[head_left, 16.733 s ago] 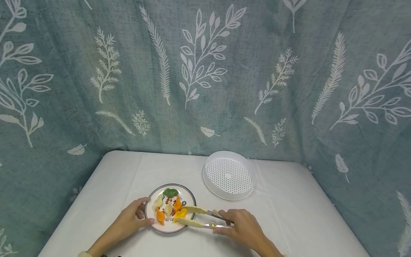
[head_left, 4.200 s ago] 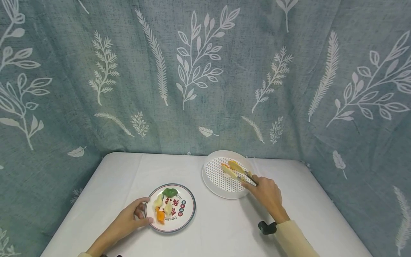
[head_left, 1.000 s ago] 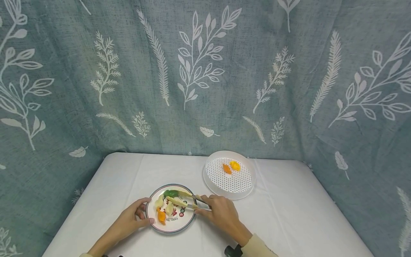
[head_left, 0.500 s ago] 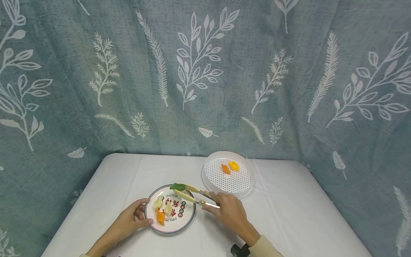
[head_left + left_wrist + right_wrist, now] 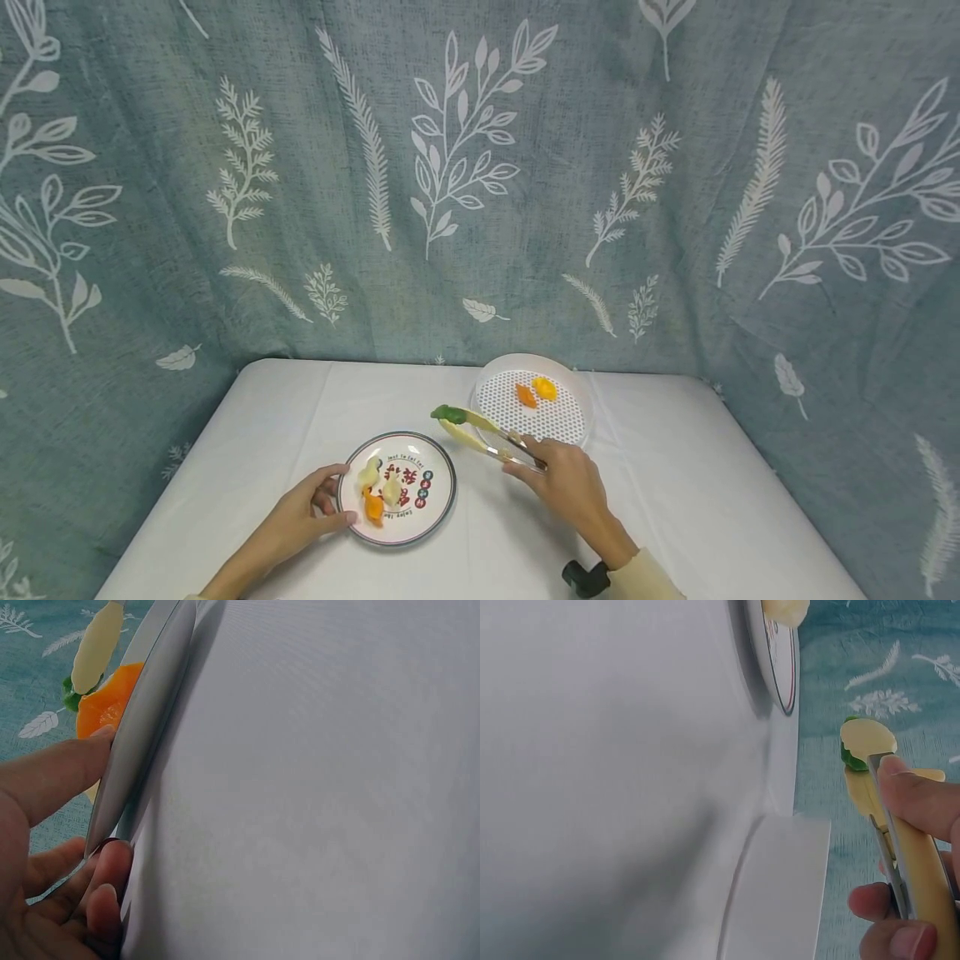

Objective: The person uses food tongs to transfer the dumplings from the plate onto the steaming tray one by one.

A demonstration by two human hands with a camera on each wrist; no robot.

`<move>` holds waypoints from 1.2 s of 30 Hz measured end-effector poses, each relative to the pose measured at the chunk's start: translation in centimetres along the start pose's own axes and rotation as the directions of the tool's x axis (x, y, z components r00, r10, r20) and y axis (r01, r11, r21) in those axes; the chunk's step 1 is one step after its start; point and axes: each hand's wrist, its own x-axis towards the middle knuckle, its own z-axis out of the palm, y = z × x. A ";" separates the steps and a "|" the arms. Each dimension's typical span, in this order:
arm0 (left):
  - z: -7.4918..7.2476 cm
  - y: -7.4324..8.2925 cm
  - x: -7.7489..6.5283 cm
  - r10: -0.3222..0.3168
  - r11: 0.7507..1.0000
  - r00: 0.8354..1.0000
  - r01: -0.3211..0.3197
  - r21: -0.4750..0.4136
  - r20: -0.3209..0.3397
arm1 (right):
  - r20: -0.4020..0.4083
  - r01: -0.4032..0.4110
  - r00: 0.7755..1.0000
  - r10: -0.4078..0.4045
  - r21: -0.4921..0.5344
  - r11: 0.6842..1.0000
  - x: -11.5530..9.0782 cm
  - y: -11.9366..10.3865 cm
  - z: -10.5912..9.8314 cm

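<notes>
My left hand [image 5: 303, 504] pinches the left rim of a white plate [image 5: 431, 521] with red and blue markings, thumb on top. On the plate lie two pale food pieces [image 5: 392, 490] and an orange piece [image 5: 373, 507]. My right hand [image 5: 566, 483] grips metal tongs [image 5: 483, 422] with yellowish tips, raised between the plate and a round white perforated tray [image 5: 558, 423]. A green, leafy-looking food piece [image 5: 448, 413] hangs at the tongs' tips; the right wrist view shows the green piece [image 5: 853, 756] partly hidden behind one tip.
Inside the perforated tray sit an orange piece [image 5: 526, 395] and a yellow piece [image 5: 545, 388]. A white cloth [image 5: 285, 417] covers the table, and a green-blue leaf-patterned curtain [image 5: 480, 200] rises behind it. A dark wrist device [image 5: 585, 578] is on my right wrist.
An orange and a yellow piece have gone from plate to tray over the earlier frames. The tongs have since lifted the green piece off the plate, up and rightward. The left hand stays put.
</notes>
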 end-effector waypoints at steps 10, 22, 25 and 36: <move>-0.1 0.0 0.0 0.007 1.000 1.000 -0.007 -0.002 0.000 | -0.027 -0.090 0.996 0.089 -0.030 0.996 1.1 2.8 -1.0; -0.1 0.0 0.1 0.003 1.000 1.000 -0.003 -0.013 0.007 | -0.020 -0.166 0.986 0.165 -0.068 0.984 2.5 5.6 -0.7; -0.1 0.0 0.1 -0.002 1.000 1.000 0.002 -0.013 0.007 | 0.001 -0.191 0.982 0.191 -0.072 0.979 2.8 5.9 -0.5; -0.1 -0.2 0.2 0.004 1.000 1.000 -0.004 0.000 0.009 | 0.021 -0.206 0.977 0.211 -0.126 0.970 4.2 6.2 0.1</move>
